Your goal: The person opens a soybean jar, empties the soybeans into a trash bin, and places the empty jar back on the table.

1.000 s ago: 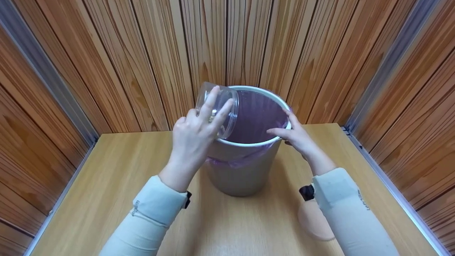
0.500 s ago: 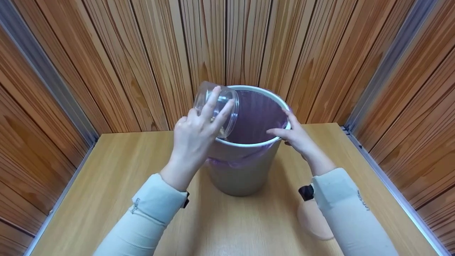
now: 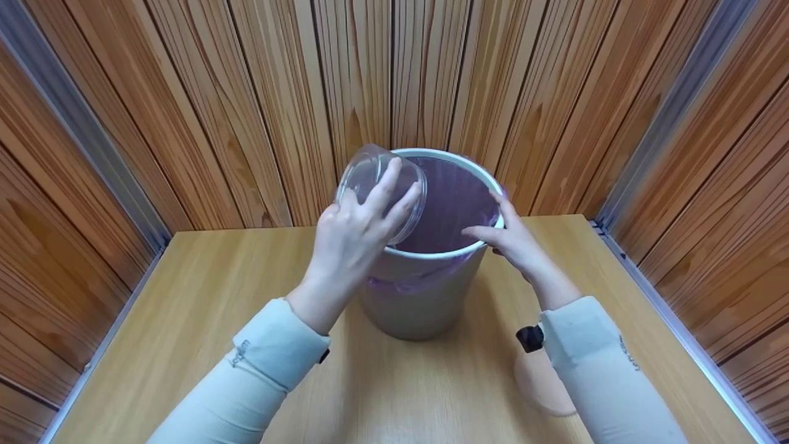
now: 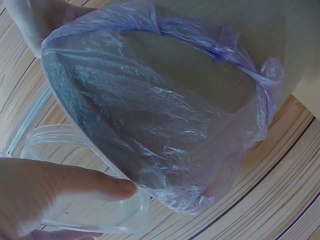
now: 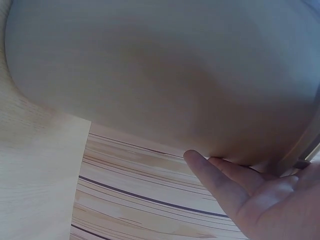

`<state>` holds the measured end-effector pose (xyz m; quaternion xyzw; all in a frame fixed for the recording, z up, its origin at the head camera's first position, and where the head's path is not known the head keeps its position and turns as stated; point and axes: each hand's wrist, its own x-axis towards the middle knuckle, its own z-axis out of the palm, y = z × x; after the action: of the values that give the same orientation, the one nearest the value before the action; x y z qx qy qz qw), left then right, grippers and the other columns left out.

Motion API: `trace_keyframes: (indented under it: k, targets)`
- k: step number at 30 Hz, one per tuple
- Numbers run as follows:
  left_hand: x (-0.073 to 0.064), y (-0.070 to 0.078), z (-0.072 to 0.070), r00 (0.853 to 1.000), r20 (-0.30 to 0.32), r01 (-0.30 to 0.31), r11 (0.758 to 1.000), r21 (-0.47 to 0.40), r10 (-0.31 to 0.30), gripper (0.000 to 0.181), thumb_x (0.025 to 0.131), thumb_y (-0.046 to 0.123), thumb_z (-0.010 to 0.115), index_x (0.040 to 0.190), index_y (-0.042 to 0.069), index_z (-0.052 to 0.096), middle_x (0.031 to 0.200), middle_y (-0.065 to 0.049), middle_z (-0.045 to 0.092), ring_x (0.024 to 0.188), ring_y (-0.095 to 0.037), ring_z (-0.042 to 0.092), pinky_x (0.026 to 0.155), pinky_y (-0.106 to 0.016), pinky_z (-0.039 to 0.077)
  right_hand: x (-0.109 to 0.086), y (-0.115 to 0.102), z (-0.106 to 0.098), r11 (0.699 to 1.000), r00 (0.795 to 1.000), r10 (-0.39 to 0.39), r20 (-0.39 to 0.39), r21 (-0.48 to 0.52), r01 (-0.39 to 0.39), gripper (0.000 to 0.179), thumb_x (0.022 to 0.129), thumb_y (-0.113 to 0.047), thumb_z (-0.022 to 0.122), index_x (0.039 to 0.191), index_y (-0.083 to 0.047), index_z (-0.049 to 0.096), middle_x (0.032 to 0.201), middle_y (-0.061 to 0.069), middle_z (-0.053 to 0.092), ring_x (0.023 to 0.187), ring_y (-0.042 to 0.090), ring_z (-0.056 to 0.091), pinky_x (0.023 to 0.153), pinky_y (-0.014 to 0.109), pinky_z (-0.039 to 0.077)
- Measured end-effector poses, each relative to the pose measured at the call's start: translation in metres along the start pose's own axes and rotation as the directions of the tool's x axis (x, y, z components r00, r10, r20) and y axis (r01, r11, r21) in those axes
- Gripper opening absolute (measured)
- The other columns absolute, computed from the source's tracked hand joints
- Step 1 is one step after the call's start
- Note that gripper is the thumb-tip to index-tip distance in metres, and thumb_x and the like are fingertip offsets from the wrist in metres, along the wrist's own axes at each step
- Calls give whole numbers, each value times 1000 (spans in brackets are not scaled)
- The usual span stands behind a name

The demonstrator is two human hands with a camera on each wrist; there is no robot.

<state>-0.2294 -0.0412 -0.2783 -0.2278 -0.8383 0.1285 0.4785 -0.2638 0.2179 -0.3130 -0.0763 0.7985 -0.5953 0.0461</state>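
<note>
My left hand point(image 3: 354, 231) grips a clear plastic tub point(image 3: 360, 172), tipped on its side at the left rim of the trash bin point(image 3: 416, 314). Its mouth faces into the bin. In the left wrist view, the thumb lies along the wall of the tub point(image 4: 120, 215), which looks bare inside. A thin purple bag point(image 3: 459, 185) lines the bin and folds down over its outside. On the right, my right hand point(image 3: 521, 240) holds the white rim, thumb over the inside. In the right wrist view, its fingers point(image 5: 215, 182) lie against the bin's outer wall.
A flat round pinkish disc point(image 3: 542, 385) lies on the wooden table point(image 3: 216, 296) at the lower right, partly covered by the right sleeve point(image 3: 610, 364). Wood-panelled walls point(image 3: 259, 105) close in the back and both sides, with metal strips at the corners.
The tub has shifted slightly right and tipped further over the bin. Small pale bits seen in it earlier no longer show. The right hand stays on the rim.
</note>
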Motion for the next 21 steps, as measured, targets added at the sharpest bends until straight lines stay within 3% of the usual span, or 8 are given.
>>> trace_keyframes:
  k: [4, 10, 16, 21]
  targets:
    - [-1, -3, 1, 1000, 7, 13, 1000, -15, -13, 73, 79, -8, 56, 135, 36, 42, 145, -1, 36, 61, -23, 52, 39, -24, 35, 5, 9, -1, 1000, 1000, -9, -6, -9, 9, 92, 82, -29, 67, 149, -22, 5, 152, 11, 15, 134, 34, 24, 103, 61, 27]
    - [1, -5, 1, 990, -25, 138, 989, -44, -140, 71, 80, -8, 52, 136, 34, 41, 145, -3, 37, 56, -21, 51, 37, -25, 32, 4, 9, -4, 999, 999, -37, 21, 13, 37, 90, 83, -29, 66, 149, -22, 5, 153, 10, 13, 135, 32, 23, 103, 58, 28]
    - [2, -5, 0, 998, -24, 48, 997, -68, -49, 71, 79, -9, 53, 134, 36, 43, 145, -1, 37, 60, -24, 53, 39, -25, 34, 2, 7, -4, 1000, 1000, -12, -1, -3, 12, 91, 83, -29, 66, 149, -21, 4, 152, 11, 14, 135, 33, 24, 103, 59, 27]
    - [2, -6, 1, 998, -55, 21, 997, -69, -25, 67, 83, -7, 51, 134, 37, 42, 145, 0, 37, 64, -24, 55, 40, -26, 36, 2, 6, -3, 1000, 1000, 4, -19, -16, -4, 91, 82, -29, 66, 149, -19, 4, 152, 12, 14, 134, 34, 24, 103, 59, 27]
